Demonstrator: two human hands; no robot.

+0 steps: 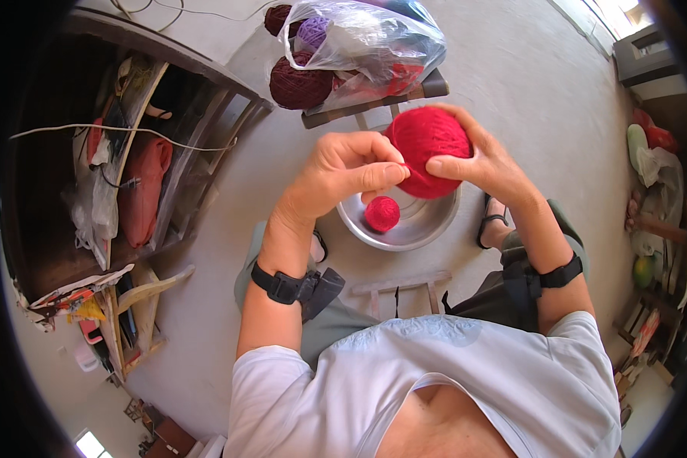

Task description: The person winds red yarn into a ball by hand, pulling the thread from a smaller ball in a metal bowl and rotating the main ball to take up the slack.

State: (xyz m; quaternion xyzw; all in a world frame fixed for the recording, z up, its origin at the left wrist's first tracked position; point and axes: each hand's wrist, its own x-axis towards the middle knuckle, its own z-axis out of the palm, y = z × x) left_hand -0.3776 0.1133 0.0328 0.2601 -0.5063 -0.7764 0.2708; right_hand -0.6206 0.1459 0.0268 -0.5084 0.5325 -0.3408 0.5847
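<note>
My right hand (490, 162) is wrapped round a large ball of red yarn (429, 139), thumb in front and fingers behind. The thumb and forefinger of my left hand (343, 169) are pinched together at the ball's left side, on what looks like a strand of the red yarn. Under both hands is a round metal basin (404, 246) on the floor between my feet. A much smaller red yarn ball (382, 214) lies inside it, toward the left. The hands and the large ball hide the basin's far rim.
Beyond the basin, a low stool (375, 101) bears a clear plastic bag (382, 53), with dark red yarn balls (301, 81) and a purple one (313, 32). A wooden cabinet (206, 130) stands at the left. Shelves with bags and vegetables (645, 160) line the right.
</note>
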